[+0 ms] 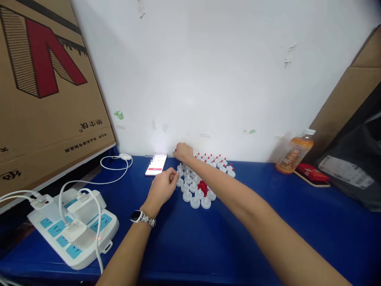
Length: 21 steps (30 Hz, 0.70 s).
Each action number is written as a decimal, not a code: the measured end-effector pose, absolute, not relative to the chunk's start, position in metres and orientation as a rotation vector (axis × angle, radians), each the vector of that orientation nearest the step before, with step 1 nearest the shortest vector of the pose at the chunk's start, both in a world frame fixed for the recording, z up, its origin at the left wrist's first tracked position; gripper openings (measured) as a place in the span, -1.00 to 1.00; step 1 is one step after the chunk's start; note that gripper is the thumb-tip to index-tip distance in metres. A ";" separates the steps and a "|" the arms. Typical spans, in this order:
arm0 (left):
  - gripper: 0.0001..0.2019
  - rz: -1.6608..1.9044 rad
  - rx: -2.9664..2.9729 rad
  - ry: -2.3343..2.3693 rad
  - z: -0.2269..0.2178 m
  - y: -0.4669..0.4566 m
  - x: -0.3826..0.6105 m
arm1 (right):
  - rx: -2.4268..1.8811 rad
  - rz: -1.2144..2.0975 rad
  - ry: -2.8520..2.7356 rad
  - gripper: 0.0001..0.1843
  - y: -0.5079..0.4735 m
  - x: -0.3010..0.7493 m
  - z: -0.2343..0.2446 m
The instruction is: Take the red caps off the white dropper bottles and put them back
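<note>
On the blue table, a cluster of white nozzle caps (195, 202) stands upright with pointed spouts. A heap of small red tip caps (203, 188) lies among them. Toward the wall, white nozzle caps with red tips (222, 163) stand in rows, partly hidden by my right forearm. My right hand (183, 151) is closed over the far left of the cluster, near the wall. A speck of red shows at its fingers; the rest of what it grips is hidden. My left hand (163, 185) curls closed beside the cluster's left edge, its fingertips mostly hidden.
A lit phone (156, 165) lies left of the cluster. A white power strip (86, 254) with plugs and cables is at front left. An orange drink bottle (294, 153) and a red packet on a phone (312, 173) stand right. Cardboard (56, 115) leans left; a dark bag (354, 167) sits right.
</note>
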<state>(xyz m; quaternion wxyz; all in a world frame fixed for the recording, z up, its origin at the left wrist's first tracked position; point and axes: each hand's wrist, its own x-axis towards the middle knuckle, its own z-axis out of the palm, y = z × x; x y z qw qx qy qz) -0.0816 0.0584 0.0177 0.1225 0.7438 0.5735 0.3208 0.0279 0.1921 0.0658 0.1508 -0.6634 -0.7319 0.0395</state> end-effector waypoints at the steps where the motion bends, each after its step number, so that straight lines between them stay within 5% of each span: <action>1: -0.74 0.994 2.157 1.635 0.017 0.058 -0.080 | -1.842 0.102 -2.097 -0.72 0.185 0.035 0.066; 7: -0.63 1.570 2.214 1.354 0.018 0.047 -0.055 | -1.218 0.369 -1.949 -0.90 0.111 0.100 0.063; 11: -0.40 1.443 2.423 1.157 0.023 0.036 -0.039 | -1.005 0.689 -1.807 -0.87 0.057 0.136 0.051; 17: -0.72 1.101 2.553 0.946 0.024 0.033 -0.027 | -1.042 0.577 -1.818 -0.77 0.022 0.155 0.032; 21: -0.76 1.149 2.637 0.921 0.025 0.027 -0.028 | -1.077 0.310 -1.970 -0.71 0.015 0.154 0.033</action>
